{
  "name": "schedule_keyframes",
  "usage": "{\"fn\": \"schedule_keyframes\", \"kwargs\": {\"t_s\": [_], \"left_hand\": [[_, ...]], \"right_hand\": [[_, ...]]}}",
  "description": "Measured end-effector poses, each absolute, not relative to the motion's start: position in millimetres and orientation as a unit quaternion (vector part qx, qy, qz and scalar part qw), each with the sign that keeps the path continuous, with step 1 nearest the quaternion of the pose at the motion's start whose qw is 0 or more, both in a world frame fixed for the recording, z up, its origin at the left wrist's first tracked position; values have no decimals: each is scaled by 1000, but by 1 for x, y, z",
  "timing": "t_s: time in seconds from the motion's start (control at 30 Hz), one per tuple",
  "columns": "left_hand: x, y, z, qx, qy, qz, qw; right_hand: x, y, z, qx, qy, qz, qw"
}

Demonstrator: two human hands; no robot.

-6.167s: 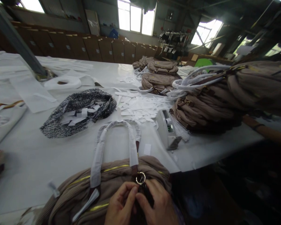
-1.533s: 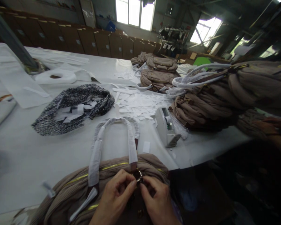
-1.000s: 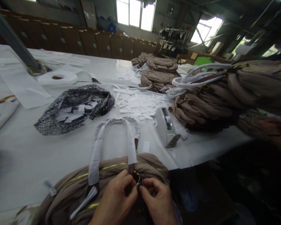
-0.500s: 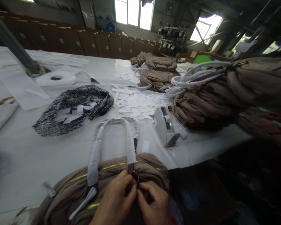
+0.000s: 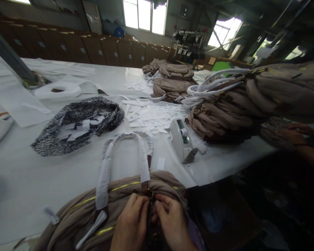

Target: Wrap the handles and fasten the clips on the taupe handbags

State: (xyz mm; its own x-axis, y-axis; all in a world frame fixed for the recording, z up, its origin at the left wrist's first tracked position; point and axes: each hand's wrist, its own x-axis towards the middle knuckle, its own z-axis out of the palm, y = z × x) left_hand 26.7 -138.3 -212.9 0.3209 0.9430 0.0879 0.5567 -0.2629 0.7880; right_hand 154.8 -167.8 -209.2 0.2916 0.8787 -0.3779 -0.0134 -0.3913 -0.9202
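Note:
A taupe corduroy handbag (image 5: 125, 191) with gold zips lies before me at the table's near edge. Its two handles (image 5: 107, 167) stand up, wrapped in white paper. At the base of the right-hand handle strap is a gold ring (image 5: 148, 192), with a dark cord (image 5: 150, 212) hanging below it. My left hand (image 5: 132, 221) pinches at the cord's left side, fingers closed. From the right, my right hand (image 5: 171, 219) is closed on it too, thumb against fingertips. The fingers partly hide the cord and its lower end. A white paper-wrapped strip (image 5: 91, 230) dangles at the left handle.
Right of centre stands a grey tape dispenser (image 5: 184, 141). White paper slips (image 5: 154, 115) are scattered behind it, and a speckled knit cloth (image 5: 75, 129) holds more. Bags (image 5: 225, 111) are piled at the right, near another person's hands (image 5: 294, 134). A metal post (image 5: 13, 52) rises at left.
My hands have moved slightly apart at the ring, and more of the dark cord shows between them. The view has shifted a little; the bag lies much as before.

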Motion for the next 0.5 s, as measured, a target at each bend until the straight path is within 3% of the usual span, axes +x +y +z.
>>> {"fn": "schedule_keyframes", "kwargs": {"t_s": [0.5], "left_hand": [[16,-124,-215,728,544,258,326]], "right_hand": [[147,-162,-213,-650,-231,559,461]]}}
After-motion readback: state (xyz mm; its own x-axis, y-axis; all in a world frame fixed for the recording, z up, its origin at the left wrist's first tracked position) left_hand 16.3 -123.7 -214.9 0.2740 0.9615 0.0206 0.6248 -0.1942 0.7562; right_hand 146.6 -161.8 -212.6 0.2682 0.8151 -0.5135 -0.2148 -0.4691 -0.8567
